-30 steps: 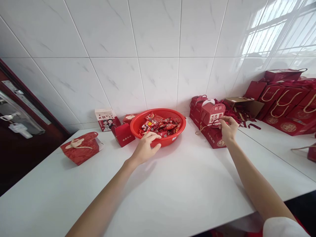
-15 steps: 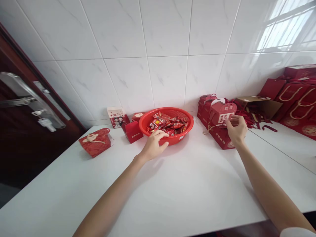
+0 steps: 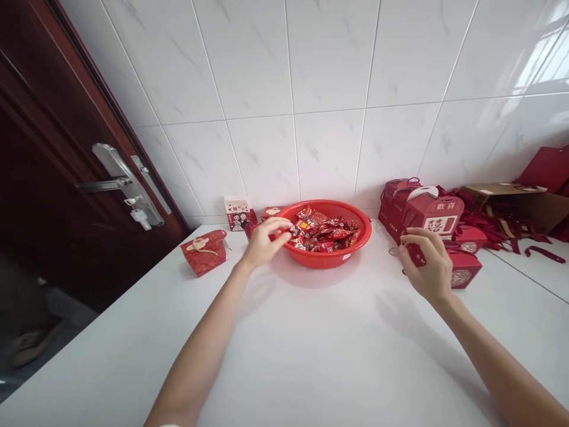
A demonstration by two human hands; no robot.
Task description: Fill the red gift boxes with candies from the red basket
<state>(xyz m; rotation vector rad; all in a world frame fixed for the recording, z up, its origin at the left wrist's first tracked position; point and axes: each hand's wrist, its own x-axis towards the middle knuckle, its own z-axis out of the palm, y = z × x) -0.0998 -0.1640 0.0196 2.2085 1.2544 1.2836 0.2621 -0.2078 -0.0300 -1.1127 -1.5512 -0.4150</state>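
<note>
My left hand [image 3: 265, 242] is over the left rim of the red basket [image 3: 311, 258], its thumb and fingers apart with nothing between them. Red wrapped candies [image 3: 329, 231] fill the basket. On the right, my right hand [image 3: 427, 264] hovers in front of the red gift boxes [image 3: 433, 212], fingers curved and apart from the thumb, nothing visible in it. A thin cord loop [image 3: 393, 251] shows beside its thumb. Partly behind my left hand stand small red boxes.
A red box with a bow [image 3: 204, 252] lies at left. A printed box [image 3: 239, 214] stands by the tiled wall. Red ribbons [image 3: 498, 222] and an open cardboard box [image 3: 528, 204] are at right. A door handle [image 3: 127, 184] is far left.
The view has shifted left, so the objects appear further right. My right hand has come away from the front of the upper gift box, lower and nearer. My left hand has moved left along the basket.
</note>
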